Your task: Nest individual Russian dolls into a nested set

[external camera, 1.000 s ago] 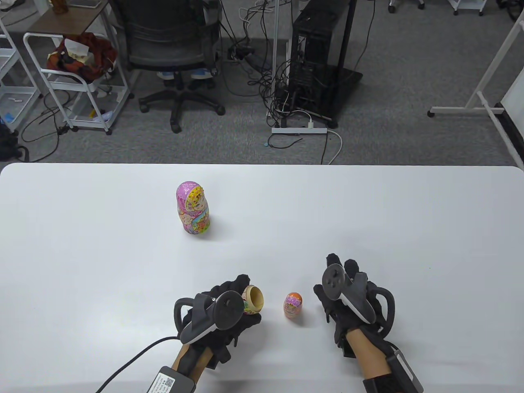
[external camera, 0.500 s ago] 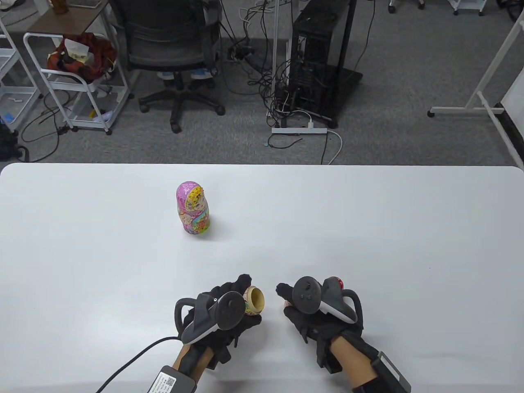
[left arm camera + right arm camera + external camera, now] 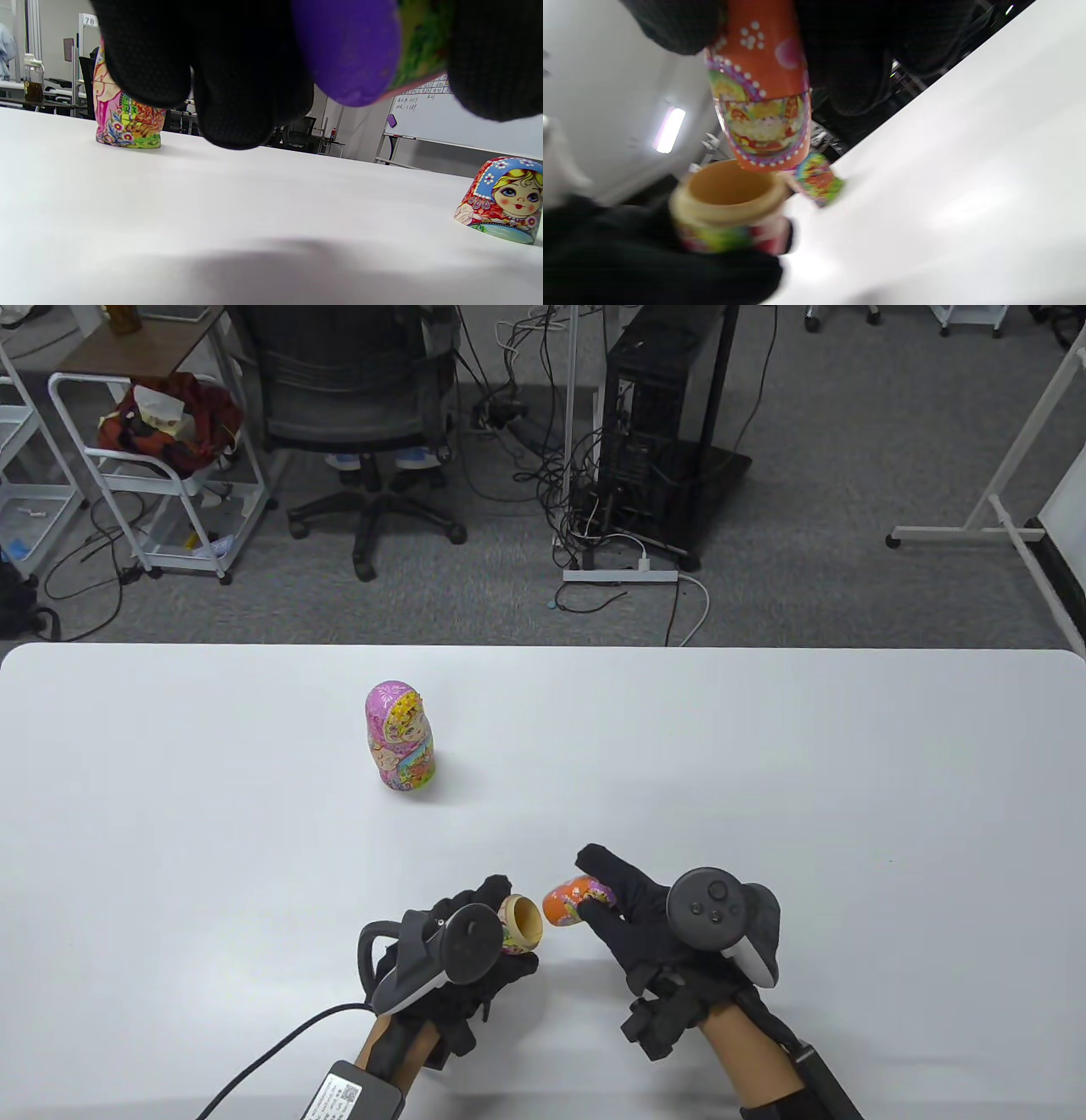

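Note:
My left hand (image 3: 509,971) holds the open bottom half of a doll (image 3: 522,920) just above the table, its hollow mouth facing right. My right hand (image 3: 624,899) grips the small orange doll (image 3: 575,900) on its side, its base right at that mouth. The right wrist view shows the small doll (image 3: 759,93) just above the hollow half (image 3: 729,203). The half's purple base (image 3: 348,51) shows between my left fingers. The large pink doll (image 3: 399,738) stands upright farther back on the left. A doll top half with a painted face (image 3: 500,199) sits on the table, hidden in the table view.
The white table (image 3: 764,780) stretches wide to the right and back. Beyond its far edge are an office chair (image 3: 356,407), a white cart (image 3: 161,466) and a black computer tower (image 3: 653,432) with cables on the floor.
My right hand moved left onto the small orange doll, picked it up off the table, tipped it sideways and brought it to the open half. My left hand barely moved.

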`<state>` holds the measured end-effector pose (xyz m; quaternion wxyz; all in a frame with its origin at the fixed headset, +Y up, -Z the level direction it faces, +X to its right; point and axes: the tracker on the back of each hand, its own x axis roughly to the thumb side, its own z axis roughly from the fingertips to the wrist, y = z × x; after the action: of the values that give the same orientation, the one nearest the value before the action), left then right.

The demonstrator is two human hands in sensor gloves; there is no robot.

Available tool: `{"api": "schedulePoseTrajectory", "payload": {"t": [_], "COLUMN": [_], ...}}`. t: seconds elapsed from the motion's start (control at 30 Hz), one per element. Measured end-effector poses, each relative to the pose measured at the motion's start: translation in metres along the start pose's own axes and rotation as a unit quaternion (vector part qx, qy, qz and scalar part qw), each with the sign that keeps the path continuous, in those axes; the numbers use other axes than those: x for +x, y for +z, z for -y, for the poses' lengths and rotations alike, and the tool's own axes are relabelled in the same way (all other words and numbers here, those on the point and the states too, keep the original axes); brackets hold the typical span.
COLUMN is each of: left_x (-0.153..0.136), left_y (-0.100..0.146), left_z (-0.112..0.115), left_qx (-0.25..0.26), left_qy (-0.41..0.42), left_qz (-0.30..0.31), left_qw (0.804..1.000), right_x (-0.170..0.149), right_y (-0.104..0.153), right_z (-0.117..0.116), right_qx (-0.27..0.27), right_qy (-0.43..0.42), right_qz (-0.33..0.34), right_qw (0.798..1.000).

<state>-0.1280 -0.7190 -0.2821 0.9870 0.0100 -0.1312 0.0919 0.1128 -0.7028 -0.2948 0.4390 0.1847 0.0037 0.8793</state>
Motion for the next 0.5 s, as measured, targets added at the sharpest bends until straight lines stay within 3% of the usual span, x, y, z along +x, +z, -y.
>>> {"api": "schedulePoseTrajectory", "payload": {"t": [0.5], "left_x": [0.004], "left_y": [0.002], "left_z": [-0.005], "left_qx": [0.004], "left_qy": [0.068], "left_qz": [0.01], "left_qw": [0.998], "right_x": [0.012], "right_y": [0.001], "right_z": [-0.022], "right_qx": [0.069], "right_qy": [0.028], "right_qz": [0.03], "right_qw": [0.997]}}
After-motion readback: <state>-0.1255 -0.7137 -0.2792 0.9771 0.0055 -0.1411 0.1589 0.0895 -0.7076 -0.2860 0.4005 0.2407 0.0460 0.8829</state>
